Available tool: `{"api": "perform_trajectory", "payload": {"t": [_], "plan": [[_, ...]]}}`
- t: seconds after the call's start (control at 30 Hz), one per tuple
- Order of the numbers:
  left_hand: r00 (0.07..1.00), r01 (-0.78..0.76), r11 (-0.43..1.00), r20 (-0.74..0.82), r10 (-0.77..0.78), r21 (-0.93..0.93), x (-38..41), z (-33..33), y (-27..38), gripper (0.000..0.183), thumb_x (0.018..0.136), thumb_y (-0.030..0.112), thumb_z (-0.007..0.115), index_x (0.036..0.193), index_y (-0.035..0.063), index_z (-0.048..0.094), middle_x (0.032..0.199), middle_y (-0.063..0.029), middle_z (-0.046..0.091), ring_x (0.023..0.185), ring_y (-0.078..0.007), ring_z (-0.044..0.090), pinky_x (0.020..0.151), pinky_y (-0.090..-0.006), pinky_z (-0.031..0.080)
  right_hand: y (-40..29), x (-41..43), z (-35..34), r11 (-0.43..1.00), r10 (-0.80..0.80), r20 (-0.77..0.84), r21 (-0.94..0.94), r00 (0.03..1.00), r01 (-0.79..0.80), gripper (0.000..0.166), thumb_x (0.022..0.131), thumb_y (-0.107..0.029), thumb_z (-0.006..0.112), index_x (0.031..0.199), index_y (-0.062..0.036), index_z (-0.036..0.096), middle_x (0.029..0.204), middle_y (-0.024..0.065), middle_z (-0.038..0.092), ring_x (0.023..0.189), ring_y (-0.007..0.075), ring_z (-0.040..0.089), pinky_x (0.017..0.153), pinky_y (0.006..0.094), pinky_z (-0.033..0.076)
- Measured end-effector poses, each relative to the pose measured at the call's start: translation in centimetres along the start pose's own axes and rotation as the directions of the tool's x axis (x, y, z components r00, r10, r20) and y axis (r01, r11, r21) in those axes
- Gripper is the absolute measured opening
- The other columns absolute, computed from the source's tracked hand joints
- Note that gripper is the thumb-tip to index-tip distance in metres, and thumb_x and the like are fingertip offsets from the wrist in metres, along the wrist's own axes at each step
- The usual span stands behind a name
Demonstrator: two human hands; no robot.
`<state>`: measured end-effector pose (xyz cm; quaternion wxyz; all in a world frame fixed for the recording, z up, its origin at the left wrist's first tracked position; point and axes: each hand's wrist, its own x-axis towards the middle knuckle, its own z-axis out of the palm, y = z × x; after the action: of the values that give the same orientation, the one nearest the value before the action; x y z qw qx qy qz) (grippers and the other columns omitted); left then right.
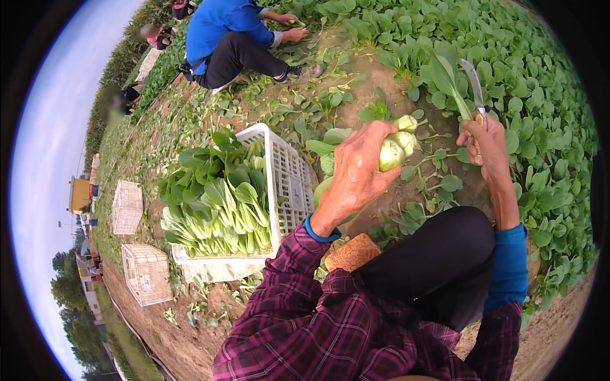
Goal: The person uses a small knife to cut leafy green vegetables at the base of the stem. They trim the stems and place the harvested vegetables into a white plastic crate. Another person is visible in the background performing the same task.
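My left hand (360, 166) grips several bok choy heads (399, 145), their pale cut bases facing right and their leaves partly hidden behind the hand. In my right hand (487, 143) is a harvesting knife (474, 83), its curved blade pointing up and away from me. Pinched by the same hand is a single bok choy plant (445, 74), leaves up, to the left of the blade. To the left of my left arm stands a white plastic crate (291, 190), tilted in this view, holding many bok choy (224, 205) laid in rows.
Uncut bok choy (538, 119) grows densely on the right. A co-worker in blue (228, 28) sits at the top, handling greens. Two more crates (127, 207) (147, 274) stand at far left. Loose leaves litter the soil. An orange patterned object (352, 252) lies by my knee.
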<state>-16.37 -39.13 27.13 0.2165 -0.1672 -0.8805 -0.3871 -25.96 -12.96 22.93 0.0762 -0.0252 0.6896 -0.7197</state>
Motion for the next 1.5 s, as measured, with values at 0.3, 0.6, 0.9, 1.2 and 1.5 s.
{"api": "perform_trajectory", "payload": {"t": [0.3,0.6,0.9,1.2,1.5], "plan": [[0.939,0.343,0.433,-0.304,-0.159,0.833,4.9,-13.0,-15.8,0.037,0.071,0.014,0.073,0.096,0.0067,0.047,0.085,-0.0179,0.066,0.075,-0.0397,0.066,0.063,-0.0497,0.05,9.7,-3.5,-8.1,0.972,0.173,-0.228,-0.118,0.958,-0.204,0.031,0.089,-0.025,0.068,0.109,-0.0023,0.059,0.07,0.0074,0.066,0.037,0.0036,0.041,0.033,0.0194,0.03],[0.765,0.512,0.067,-0.419,-0.49,0.857,2.4,-17.7,-31.1,0.036,0.072,0.021,0.072,0.097,-0.0002,0.055,0.087,-0.0191,0.07,0.081,-0.036,0.071,0.065,-0.0455,0.052,14.1,-11.1,-11.5,0.943,0.327,-0.363,0.066,0.873,-0.326,0.028,0.09,-0.024,0.067,0.106,-0.0018,0.059,0.071,0.0116,0.068,0.037,0.0054,0.043,0.033,0.0199,0.032],[0.613,0.524,0.224,-0.181,-0.769,0.822,-4.9,-16.5,-29.1,0.094,0.072,0.06,0.075,0.126,-0.0099,0.042,0.123,-0.0267,0.058,0.114,-0.0393,0.057,0.091,-0.0464,0.05,13.5,-11.8,-12.8,0.925,0.361,-0.393,0.04,0.845,-0.377,0.029,0.092,-0.024,0.065,0.109,-0.0008,0.059,0.071,0.0098,0.068,0.038,0.0042,0.041,0.034,0.0196,0.032],[0.674,0.407,0.178,-0.164,-0.72,0.896,-7.2,-15.1,-27.7,0.069,0.086,0.052,0.066,0.115,-0.0083,0.049,0.113,-0.0255,0.065,0.104,-0.0416,0.063,0.087,-0.0477,0.05,15.1,-11.4,-12.5,0.927,0.347,-0.369,-0.003,0.862,-0.374,0.028,0.093,-0.021,0.064,0.11,0.0007,0.059,0.07,0.0099,0.068,0.04,0.0045,0.042,0.038,0.0193,0.031],[0.609,0.349,0.211,-0.05,-0.792,0.913,-6.8,-17.3,-26.4,0.071,0.088,0.062,0.056,0.103,-0.0068,0.059,0.097,-0.0282,0.068,0.094,-0.0445,0.066,0.082,-0.0509,0.05,17.1,-12.0,-12.3,0.939,0.313,-0.341,-0.032,0.886,-0.343,0.027,0.091,-0.022,0.065,0.105,0.0008,0.062,0.068,0.0082,0.067,0.044,0.0031,0.042,0.043,0.0183,0.031]]}}
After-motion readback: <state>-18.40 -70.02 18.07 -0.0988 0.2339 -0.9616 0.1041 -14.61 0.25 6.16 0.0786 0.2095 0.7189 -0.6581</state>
